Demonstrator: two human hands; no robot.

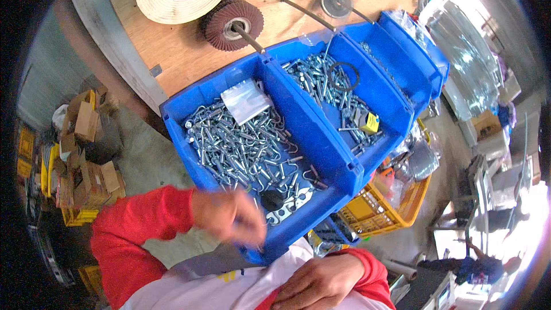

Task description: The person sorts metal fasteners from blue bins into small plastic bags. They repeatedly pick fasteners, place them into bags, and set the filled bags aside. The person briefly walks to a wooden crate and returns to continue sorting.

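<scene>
My left hand (229, 215), in a red sleeve, hangs over the near left edge of a blue bin (313, 138). It is smeared by motion, so its grip does not show. Many hook bolts (238, 143) fill the bin, with a clear plastic bag (245, 101) on top. Close to the left hand's fingers lie a black piece (272, 200) and flat metal plates with holes (299, 198). My right hand (318, 281) rests low against my white shirt, fingers curled together; what they hold, if anything, is hidden.
More blue bins adjoin on the right; one holds bolts (310, 77), a black ring (344, 76) and a yellow-labelled piece (370, 123). Rods with abrasive discs (232, 23) jut from a wooden board (172, 51). A yellow crate (379, 209) stands below; a person (476, 267) is far right.
</scene>
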